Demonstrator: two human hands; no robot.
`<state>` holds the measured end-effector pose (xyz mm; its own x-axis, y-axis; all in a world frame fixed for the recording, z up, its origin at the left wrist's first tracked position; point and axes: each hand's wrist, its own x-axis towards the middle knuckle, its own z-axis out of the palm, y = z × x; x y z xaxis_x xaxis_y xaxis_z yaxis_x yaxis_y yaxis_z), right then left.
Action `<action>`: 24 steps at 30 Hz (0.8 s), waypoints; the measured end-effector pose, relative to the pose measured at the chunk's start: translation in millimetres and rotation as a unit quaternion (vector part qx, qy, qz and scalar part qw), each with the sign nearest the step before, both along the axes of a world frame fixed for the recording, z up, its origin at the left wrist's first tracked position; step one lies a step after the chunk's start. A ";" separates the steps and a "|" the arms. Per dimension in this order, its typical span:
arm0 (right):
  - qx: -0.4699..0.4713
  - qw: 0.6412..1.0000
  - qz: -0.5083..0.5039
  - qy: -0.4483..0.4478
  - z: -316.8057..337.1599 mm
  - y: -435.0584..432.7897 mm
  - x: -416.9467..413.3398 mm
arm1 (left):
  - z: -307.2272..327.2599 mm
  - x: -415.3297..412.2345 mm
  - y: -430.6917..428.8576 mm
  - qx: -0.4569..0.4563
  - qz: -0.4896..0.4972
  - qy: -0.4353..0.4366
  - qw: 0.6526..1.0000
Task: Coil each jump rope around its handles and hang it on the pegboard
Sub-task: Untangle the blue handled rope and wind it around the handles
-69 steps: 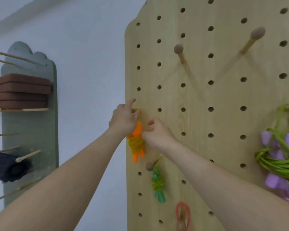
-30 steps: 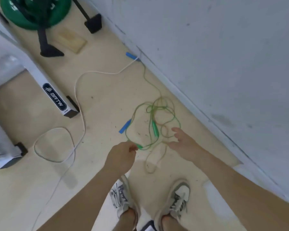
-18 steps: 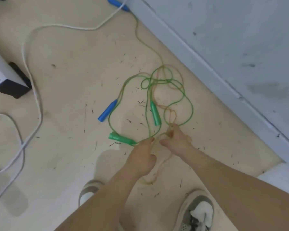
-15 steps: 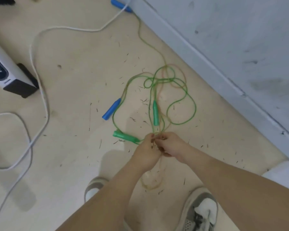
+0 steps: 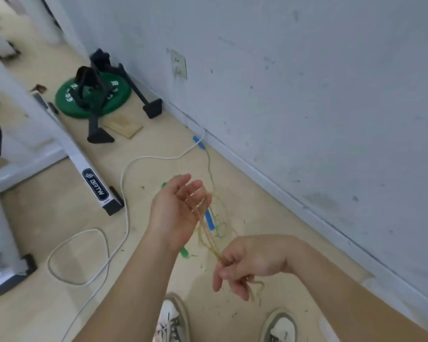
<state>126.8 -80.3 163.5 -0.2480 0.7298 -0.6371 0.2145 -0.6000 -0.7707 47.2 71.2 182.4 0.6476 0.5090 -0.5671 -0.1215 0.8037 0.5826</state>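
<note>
Gathering the tan rope (image 5: 206, 234) into even loops looks like the step in hand. The left hand (image 5: 177, 211) is raised, palm up, fingers nearly straight; several strands lie across its fingers, ungripped. The right hand (image 5: 247, 264), lower and nearer the body, has its fingers curled round the same strands, and a small loop hangs below it. I cannot tell where this rope's handles are. On the floor (image 5: 59, 218) just beneath lie a blue handle (image 5: 210, 220), a green handle (image 5: 184, 252) and thin green rope (image 5: 222, 230). To do it well, lift the bundle clear of those so nothing snags, close the left fingers on the strands before pulling, find both handles, then wrap the loops tightly round them. The pegboard is out of view.
</note>
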 end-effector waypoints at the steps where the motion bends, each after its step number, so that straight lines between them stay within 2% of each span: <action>1: -0.018 1.000 0.021 -0.013 4.4 -10.7 -3.1 | 14.1 -3.8 -4.0 0.046 0.017 0.022 0.999; 4: -0.064 0.992 0.070 -0.078 13.9 -23.1 -2.9 | 46.3 -18.4 -9.3 0.190 0.021 0.051 0.980; 6: -0.050 0.987 0.080 -0.133 26.7 -19.7 1.4 | 54.3 -30.4 -13.6 0.267 -0.023 0.090 0.959; 7: -0.026 0.990 0.055 -0.131 35.2 -16.1 4.1 | 52.3 -36.2 -15.5 0.293 -0.056 0.115 0.948; 9: 0.043 0.995 -0.078 -0.046 58.2 -5.4 7.2 | 42.1 -43.6 -17.8 0.327 -0.151 0.183 0.915; 10: 0.088 0.982 -0.165 0.006 69.3 0.1 9.6 | 38.1 -43.9 -17.9 0.338 -0.215 0.216 0.891; 12: 0.165 0.923 -0.334 0.093 84.7 8.5 16.5 | 32.6 -38.9 -15.8 0.344 -0.305 0.253 0.851; 14: 0.205 0.871 -0.428 0.126 85.1 15.2 21.4 | 28.0 -33.2 -13.4 0.360 -0.329 0.279 0.827; 15: 0.207 0.858 -0.453 0.127 81.6 16.7 22.7 | 23.2 -31.2 -11.9 0.400 -0.342 0.304 0.794; 16: 0.197 0.852 -0.470 0.121 75.8 17.8 24.3 | 16.6 -30.0 -9.4 0.467 -0.348 0.333 0.741; 17: 0.187 0.853 -0.474 0.110 71.1 20.1 25.2 | 13.4 -29.7 -7.7 0.521 -0.324 0.342 0.712; 18: 0.181 0.859 -0.469 0.099 67.1 23.4 25.4 | 13.2 -27.8 -5.6 0.539 -0.294 0.316 0.724; 19: 0.178 0.864 -0.462 0.092 65.8 27.4 25.1 | 16.7 -24.5 -3.2 0.509 -0.272 0.243 0.780; 20: 0.180 0.863 -0.462 0.096 65.8 30.7 25.2 | 22.4 -20.2 -2.3 0.431 -0.266 0.136 0.852; 21: 0.185 0.857 -0.467 0.113 66.9 33.7 26.5 | 28.6 -16.3 -4.6 0.335 -0.288 0.037 0.896; 22: 0.192 0.850 -0.472 0.131 68.3 36.6 28.7 | 32.7 -13.6 -7.5 0.273 -0.308 -0.031 0.911; 23: 0.198 0.846 -0.474 0.141 70.1 38.1 30.9 | 34.4 -11.5 -11.0 0.267 -0.331 -0.048 0.904; 24: 0.202 0.847 -0.472 0.139 71.7 37.6 32.9 | 32.2 -9.9 -15.2 0.304 -0.342 -0.022 0.889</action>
<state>159.7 -42.7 235.2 0.4677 0.8313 -0.3003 -0.4360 -0.0786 -0.8965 37.4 56.0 214.5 0.9380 0.1926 -0.2882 0.2408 0.2359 0.9415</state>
